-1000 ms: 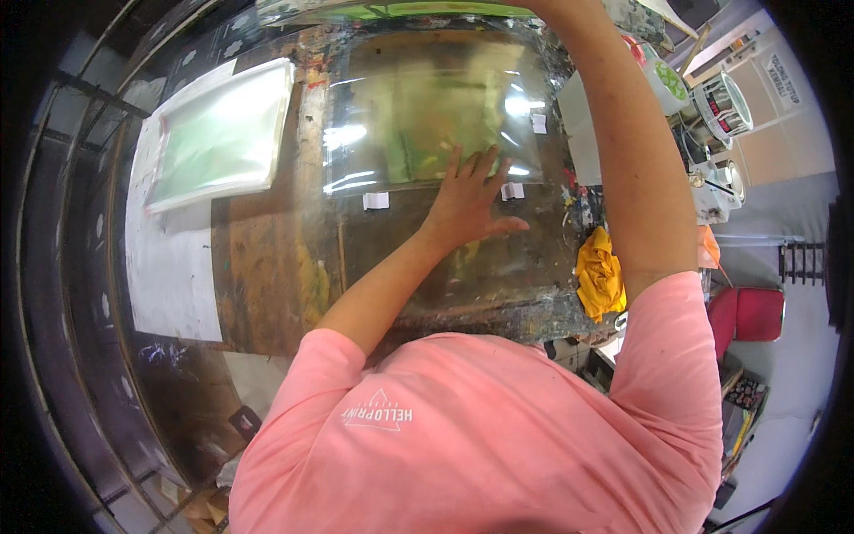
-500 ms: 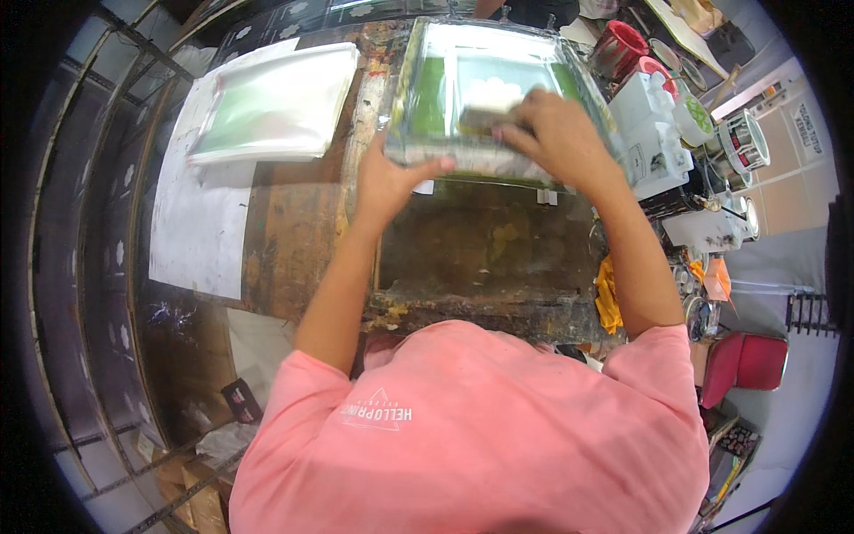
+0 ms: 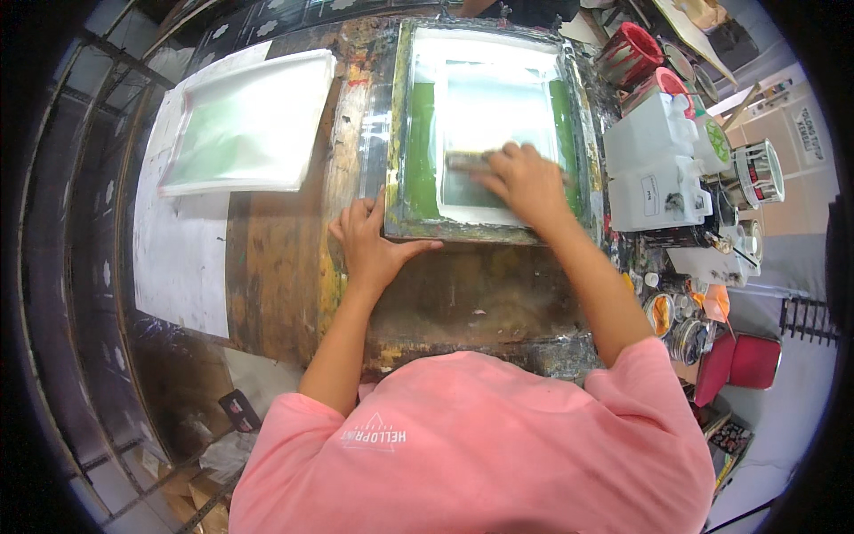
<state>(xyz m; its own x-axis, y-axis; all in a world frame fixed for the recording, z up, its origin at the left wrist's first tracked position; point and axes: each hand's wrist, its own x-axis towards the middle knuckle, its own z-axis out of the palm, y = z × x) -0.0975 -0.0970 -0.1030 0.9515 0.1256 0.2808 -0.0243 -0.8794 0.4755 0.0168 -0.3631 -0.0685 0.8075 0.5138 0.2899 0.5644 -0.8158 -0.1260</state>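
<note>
A screen printing frame (image 3: pixel 425 200) with green mesh borders and a pale, white-smeared middle lies on the worktable in front of me. My right hand (image 3: pixel 525 182) is closed round a squeegee (image 3: pixel 469 161), which rests on the mesh and is slightly blurred. At the frame's near left corner, my left hand (image 3: pixel 372 245) holds on, its thumb along the near edge and its fingers by the left side. To the left sits a stack of glossy clear sheets (image 3: pixel 249 125) with a greenish tint.
White paper (image 3: pixel 182 258) lies under the sheet stack. Along the right stand white plastic jugs (image 3: pixel 654 191), red paint-stained pots (image 3: pixel 630 52) and an open can (image 3: pixel 758 173). A dark red chair (image 3: pixel 754 360) is farther right, and dark racks (image 3: pixel 98 294) line the left.
The frame's near edge sits lower in view, and the frame looks flatter than before. Both hands came nearer with it, the squeegee still in my right hand. The whole view has shifted somewhat.
</note>
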